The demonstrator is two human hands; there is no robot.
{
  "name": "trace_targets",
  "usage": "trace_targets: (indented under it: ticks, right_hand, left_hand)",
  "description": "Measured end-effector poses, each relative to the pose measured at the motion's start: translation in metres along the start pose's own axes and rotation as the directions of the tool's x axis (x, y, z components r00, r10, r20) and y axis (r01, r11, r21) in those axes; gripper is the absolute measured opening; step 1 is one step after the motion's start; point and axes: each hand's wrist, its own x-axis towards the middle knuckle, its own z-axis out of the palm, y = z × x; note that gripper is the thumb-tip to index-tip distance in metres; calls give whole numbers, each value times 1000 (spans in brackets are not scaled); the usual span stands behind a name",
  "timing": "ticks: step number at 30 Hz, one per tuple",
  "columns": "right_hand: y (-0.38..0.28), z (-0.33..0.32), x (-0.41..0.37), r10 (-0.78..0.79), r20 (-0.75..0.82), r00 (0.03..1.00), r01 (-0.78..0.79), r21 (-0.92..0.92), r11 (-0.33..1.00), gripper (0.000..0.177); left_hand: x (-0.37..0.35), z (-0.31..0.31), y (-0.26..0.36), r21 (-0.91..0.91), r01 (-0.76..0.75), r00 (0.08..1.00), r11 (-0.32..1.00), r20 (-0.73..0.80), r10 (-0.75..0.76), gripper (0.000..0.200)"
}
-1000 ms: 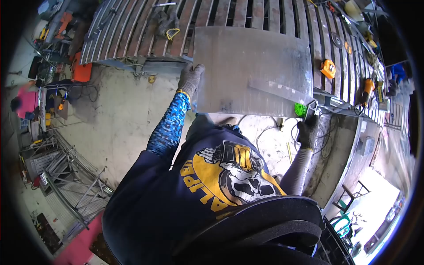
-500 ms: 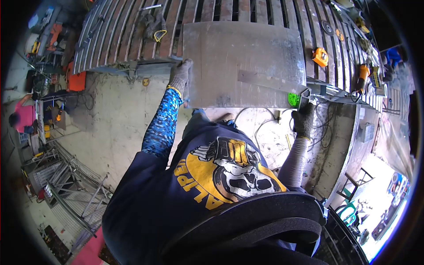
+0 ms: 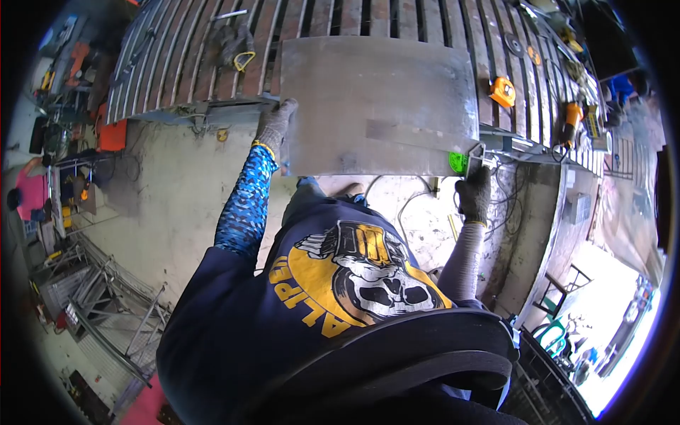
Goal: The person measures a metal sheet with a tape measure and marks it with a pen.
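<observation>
A flat grey metal sheet (image 3: 375, 85) lies on the slatted bench, with its near edge jutting out in front of me. My left hand (image 3: 276, 122), in a grey knit glove, is closed on the sheet's left edge, thumb on top. Across the sheet's lower right runs a flat metal blade (image 3: 404, 134) like a ruler, with a green round part (image 3: 458, 162) near its right end. At the sheet's near right corner, my right hand (image 3: 473, 193), in a dark glove, closes around the metal frame at that end. Its fingertips are partly hidden.
On the slatted bench (image 3: 198, 64) lie a dark glove (image 3: 237, 49), an orange tape measure (image 3: 502, 92), discs (image 3: 514, 45) and an orange power tool (image 3: 571, 120). Cables (image 3: 407, 205) trail over the floor. A person in pink (image 3: 32, 190) is at far left, near metal frames (image 3: 106, 312).
The whole scene shifts slightly left as the head view moves. Both hands stay at the sheet's edges, and the blade keeps about the same place on it.
</observation>
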Motion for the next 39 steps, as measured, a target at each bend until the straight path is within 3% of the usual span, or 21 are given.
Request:
trace_targets:
  ticks: [1, 3, 5, 7, 8, 9, 14, 15, 20, 21, 23, 24, 25, 27, 29, 31, 33, 35, 36, 38, 39]
  right_hand:
    - [1, 4, 0, 1, -13, 1000, 1, 127, 992, 36]
    - [4, 2, -2, 0, -10, 1000, 2, 135, 991, 34]
    - [15, 0, -1, 85, 64, 994, -87, 34, 996, 47]
    - [7, 0, -4, 50, 0, 999, -50, 53, 997, 33]
    - [2, -4, -3, 52, 16, 999, -53, 43, 998, 35]
    - [-3, -4, -2, 51, 35, 998, -52, 34, 998, 36]
    - [12, -6, 21, 12, 81, 997, -20, 98, 995, 37]
    - [14, -9, 24, 66, 96, 993, -66, -5, 998, 37]
    - [-20, -10, 23, -34, -15, 999, 36, 163, 986, 40]
    - [-25, -7, 22, -35, -42, 999, 43, 219, 975, 41]
    - [-57, -8, 14, 124, 30, 992, -124, -27, 992, 43]
    - [-31, 5, 10, 47, -22, 999, -41, 205, 978, 45]
    - [-15, 10, 5, -36, -75, 997, 35, -19, 999, 48]
    - [-11, 19, -22, 107, -158, 982, -90, 113, 990, 58]
    - [6, 30, -53, 349, -200, 916, -256, 379, 889, 70]
    - [-26, 28, -72, 499, 59, 865, -467, 460, 755, 64]
    - [-85, 46, -69, 536, 95, 839, -492, 553, 672, 73]
    - [-122, 64, -51, 393, 114, 913, -371, 634, 678, 59]
    - [-123, 70, -40, 426, 119, 897, -416, 553, 722, 55]
    - [-128, 79, -22, 469, 109, 877, -452, 521, 724, 44]
    - [-129, 79, -10, 383, 120, 916, -392, 474, 789, 42]
  left_hand:
    - [3, -9, -11, -3, 3, 1000, 1000, -15, -3, 40]
    - [1, -22, -28, 364, -216, 976, 906, 76, 202, 39]
    - [-28, -16, -35, 355, -212, 977, 910, 66, 202, 41]
    - [-48, -11, -40, 394, -363, 916, 845, -16, 401, 41]
    - [-41, -10, -38, 449, -239, 961, 861, -16, 276, 42]
    - [-36, -9, -37, 448, -230, 962, 864, -29, 271, 42]
    - [-17, 4, -29, 365, -286, 948, 886, -26, 317, 45]
    - [-14, 6, -30, 399, -334, 929, 854, -15, 370, 47]
    - [-6, 11, -31, 303, -273, 955, 913, -34, 296, 45]
    - [-6, 9, -30, 227, -221, 974, 948, 11, 224, 41]
    - [-11, 5, -26, 168, -162, 985, 972, 93, 148, 37]
    - [-17, 1, -20, -53, -73, 981, 996, 177, 81, 33]
    - [-18, -1, -14, -262, 44, 961, 964, 275, 31, 29]
    - [18, -19, -46, -269, -48, 916, 962, 373, 150, 31]
    - [32, -27, -50, -356, 106, 873, 928, 480, 84, 36]
    - [20, -19, -27, -283, 162, 840, 945, 543, 19, 38]
    - [17, -16, -8, -209, 192, 823, 959, 566, -42, 41]
    - [16, -15, -1, -42, 192, 825, 981, 548, -138, 46]
    - [18, -18, -3, 41, 113, 832, 993, 542, -117, 50]
    - [23, -23, -19, -58, 153, 844, 987, 527, -100, 51]
    - [25, -23, -30, -162, 189, 854, 969, 514, -80, 52]
